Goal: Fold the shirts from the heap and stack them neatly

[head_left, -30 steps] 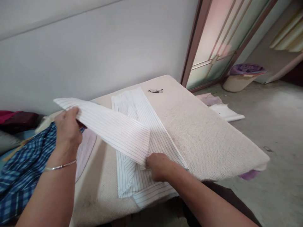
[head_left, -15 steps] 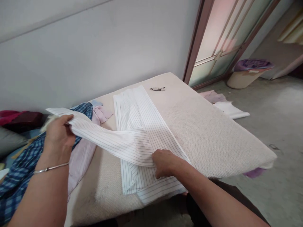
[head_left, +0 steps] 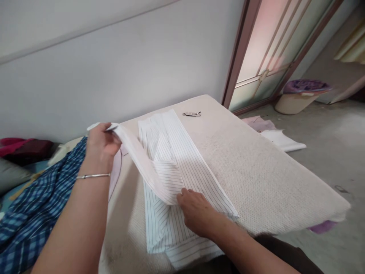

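On the cream counter [head_left: 256, 171], the white striped shirt [head_left: 185, 160] lies flat and lengthwise, its near end at the edge. My left hand [head_left: 101, 146] is closed on the end of the sleeve [head_left: 142, 163], holding it clear of the surface. My right hand [head_left: 196, 211] rests palm-down and unclenched, gripping nothing, pressing the shirt where the sleeve folds back. A blue checked cloth [head_left: 37, 205] lies to the left, and spectacles [head_left: 192, 113] lie at the far end

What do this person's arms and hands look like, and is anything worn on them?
Both forearms are bare, with no sleeves showing. Neither the left hand nor the right hand wears a glove. A thin silver bangle circles the left wrist. The right wrist carries nothing, and no rings can be made out.
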The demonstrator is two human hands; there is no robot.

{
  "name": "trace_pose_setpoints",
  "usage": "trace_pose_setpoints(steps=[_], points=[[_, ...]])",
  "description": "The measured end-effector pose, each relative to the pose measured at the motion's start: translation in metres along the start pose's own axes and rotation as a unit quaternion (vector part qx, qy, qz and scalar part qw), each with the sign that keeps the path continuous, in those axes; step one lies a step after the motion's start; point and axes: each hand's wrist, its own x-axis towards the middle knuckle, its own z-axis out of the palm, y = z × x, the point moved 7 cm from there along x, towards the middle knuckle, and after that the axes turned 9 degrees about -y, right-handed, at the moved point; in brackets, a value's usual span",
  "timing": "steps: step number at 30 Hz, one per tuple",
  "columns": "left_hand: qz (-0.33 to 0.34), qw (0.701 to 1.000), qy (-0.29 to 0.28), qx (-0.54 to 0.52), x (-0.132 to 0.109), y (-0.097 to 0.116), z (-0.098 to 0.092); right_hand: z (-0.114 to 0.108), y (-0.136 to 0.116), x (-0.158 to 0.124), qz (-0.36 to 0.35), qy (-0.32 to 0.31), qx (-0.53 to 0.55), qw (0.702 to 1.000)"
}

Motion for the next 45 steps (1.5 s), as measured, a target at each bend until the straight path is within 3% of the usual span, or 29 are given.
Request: trace_pose_setpoints(steps=[4,9,13,17,22,26,30,32,37,39,40,43,45], points=[[-0.016,0.997,-0.031,-0.067,0.037,-0.042,0.044,-0.007,0.016,-0.008,0.004,-0.061,0.035,0.998],[-0.079,0.996,-0.033,0.012,0.081,-0.121,0.083,-0.008,0.024,-0.006,0.011,-0.058,0.062,0.996],[-0.123,0.991,-0.034,0.038,0.101,-0.179,0.094,-0.007,0.036,-0.001,0.054,-0.037,0.092,0.994],[-0.146,0.988,-0.022,0.050,0.108,-0.214,0.089,-0.002,0.046,0.002,0.079,-0.042,0.098,0.991],[-0.139,0.989,-0.022,0.050,0.116,-0.221,0.085,-0.003,0.050,0.001,0.075,-0.015,0.104,0.992],[-0.120,0.991,-0.041,0.037,0.125,-0.217,0.095,-0.002,0.063,0.004,0.132,-0.007,0.139,0.981],[-0.104,0.980,-0.150,0.081,0.125,-0.227,0.108,-0.001,0.074,0.010,0.192,0.007,0.164,0.968],[-0.090,0.970,-0.182,0.133,0.121,-0.232,0.103,0.001,0.076,0.011,0.207,0.003,0.178,0.962],[-0.026,0.963,-0.160,0.216,0.112,-0.225,0.073,-0.001,0.077,0.012,0.217,0.004,0.178,0.960],[0.023,0.931,-0.194,0.309,0.105,-0.219,0.073,-0.003,0.077,0.013,0.221,0.009,0.158,0.962],[0.060,0.895,-0.226,0.379,0.099,-0.218,0.077,-0.003,0.076,0.013,0.224,0.011,0.145,0.964],[0.163,0.723,-0.325,0.588,0.072,-0.231,0.096,-0.002,0.074,0.013,0.233,0.001,0.110,0.966],[0.173,0.631,-0.358,0.666,0.058,-0.247,0.101,0.000,0.072,0.013,0.233,-0.012,0.102,0.967]])
